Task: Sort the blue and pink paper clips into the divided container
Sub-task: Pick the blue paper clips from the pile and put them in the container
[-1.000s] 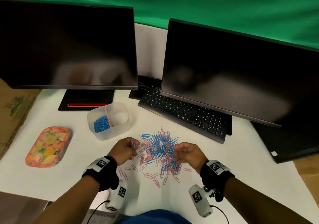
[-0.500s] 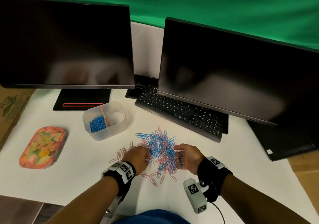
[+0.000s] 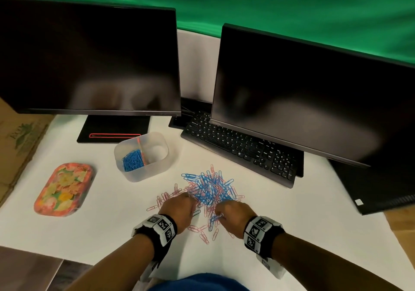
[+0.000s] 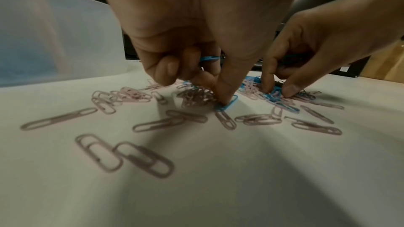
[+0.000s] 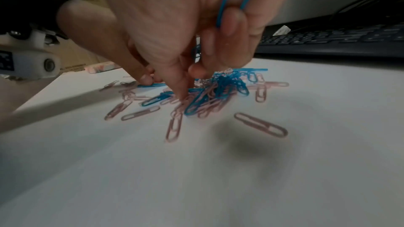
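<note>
A mixed pile of blue and pink paper clips (image 3: pixel 211 187) lies on the white table, with loose pink clips (image 4: pixel 150 125) scattered nearer me. The clear divided container (image 3: pixel 157 167) stands back left of the pile; blue clips (image 3: pixel 132 161) fill its left compartment, and the right one looks empty. My left hand (image 3: pixel 187 197) keeps a blue clip (image 4: pixel 208 58) in its curled fingers while thumb and forefinger pinch another blue clip (image 4: pixel 229 105) on the table. My right hand (image 3: pixel 219 210) holds a blue clip (image 5: pixel 234 1) against the palm, its fingertips down in the pile's near edge.
Two dark monitors (image 3: pixel 89 55) (image 3: pixel 314 93) and a black keyboard (image 3: pixel 242 149) stand close behind the pile. A floral tray (image 3: pixel 64 188) lies at the left, with cardboard (image 3: pixel 15 138) beyond the table's left edge. Bare white table (image 3: pixel 314 234) extends to the right.
My left hand has come down from beside the pile, where it held a blue clip up, onto the pile's near left edge. My right hand has shifted slightly nearer along the pile.
</note>
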